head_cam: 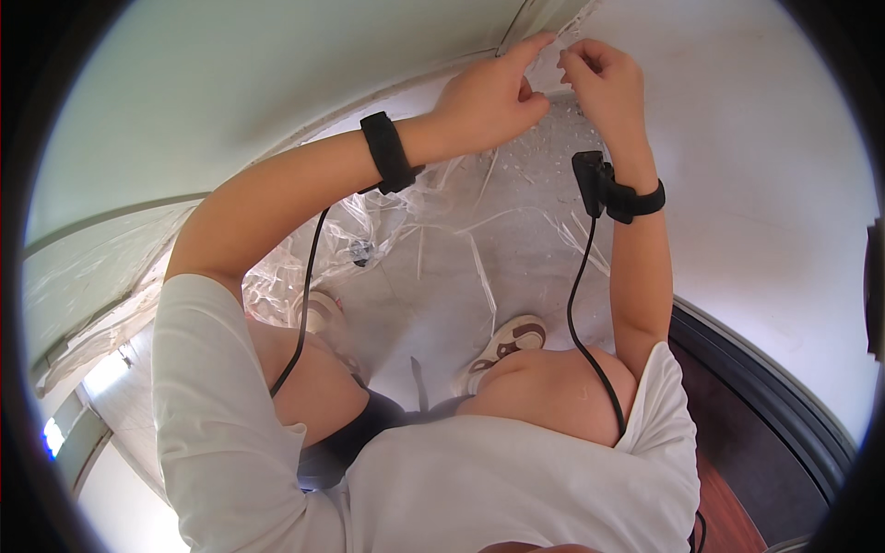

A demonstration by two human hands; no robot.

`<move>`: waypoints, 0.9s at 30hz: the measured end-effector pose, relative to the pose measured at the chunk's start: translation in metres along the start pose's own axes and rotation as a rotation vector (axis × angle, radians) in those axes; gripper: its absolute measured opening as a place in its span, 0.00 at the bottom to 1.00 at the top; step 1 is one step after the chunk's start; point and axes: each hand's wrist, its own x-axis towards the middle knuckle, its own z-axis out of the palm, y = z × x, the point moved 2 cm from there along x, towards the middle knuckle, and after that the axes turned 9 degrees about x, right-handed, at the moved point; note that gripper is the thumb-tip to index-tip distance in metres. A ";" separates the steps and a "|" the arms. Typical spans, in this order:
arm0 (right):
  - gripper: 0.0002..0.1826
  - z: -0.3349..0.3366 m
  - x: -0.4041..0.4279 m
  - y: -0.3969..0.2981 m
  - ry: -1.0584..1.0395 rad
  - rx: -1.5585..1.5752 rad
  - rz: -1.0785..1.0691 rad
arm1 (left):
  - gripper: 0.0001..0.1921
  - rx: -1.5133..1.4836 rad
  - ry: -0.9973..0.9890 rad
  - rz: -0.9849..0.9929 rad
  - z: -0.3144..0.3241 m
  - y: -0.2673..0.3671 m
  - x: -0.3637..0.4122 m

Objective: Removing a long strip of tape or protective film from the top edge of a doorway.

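My left hand (492, 100) is raised at the top centre, its index finger extended to the joint where the pale green panel (276, 76) meets the white wall (733, 138). Close by on the right, my right hand (607, 76) has its thumb and fingertips pinched together near the same rough edge; whether something thin is between them cannot be told. Ragged whitish material (577, 24) runs along that edge just above both hands. A black strap is on each wrist, the right one with a small black device (589, 183) and a cable.
Crumpled clear plastic sheeting (346, 228) lies on the grey floor (408, 304) at the left. Pale strips (482, 280) and small crumbs are scattered on the floor. My shoes (515, 342) stand below. A dark-framed opening (753, 387) is at the lower right.
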 end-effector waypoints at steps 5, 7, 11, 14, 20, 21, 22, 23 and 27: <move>0.13 -0.003 -0.003 0.000 -0.105 -0.060 0.061 | 0.32 0.004 -0.044 -0.035 0.002 -0.003 0.000; 0.13 -0.004 -0.002 -0.003 -0.140 -0.094 0.095 | 0.32 0.028 -0.046 -0.028 0.001 -0.004 -0.001; 0.14 -0.006 0.002 0.003 -0.046 0.003 -0.004 | 0.30 0.079 -0.018 0.002 0.003 -0.005 0.000; 0.15 -0.001 0.001 -0.003 -0.002 0.016 -0.018 | 0.25 0.043 -0.042 -0.049 0.001 -0.008 -0.004; 0.13 0.016 0.002 0.009 -0.059 0.030 0.051 | 0.21 0.041 -0.054 -0.113 -0.002 -0.004 -0.006; 0.13 0.018 0.002 0.010 -0.059 0.083 0.059 | 0.21 0.042 -0.052 -0.115 -0.002 -0.005 -0.007; 0.13 0.019 0.001 0.010 -0.061 0.084 0.058 | 0.21 0.025 -0.045 -0.114 -0.002 -0.006 -0.006; 0.13 0.020 0.001 0.010 -0.040 0.114 0.042 | 0.21 0.009 -0.038 -0.113 -0.002 -0.007 -0.006; 0.13 0.018 0.000 0.010 -0.038 0.088 0.056 | 0.20 0.020 -0.020 -0.108 -0.002 -0.006 -0.006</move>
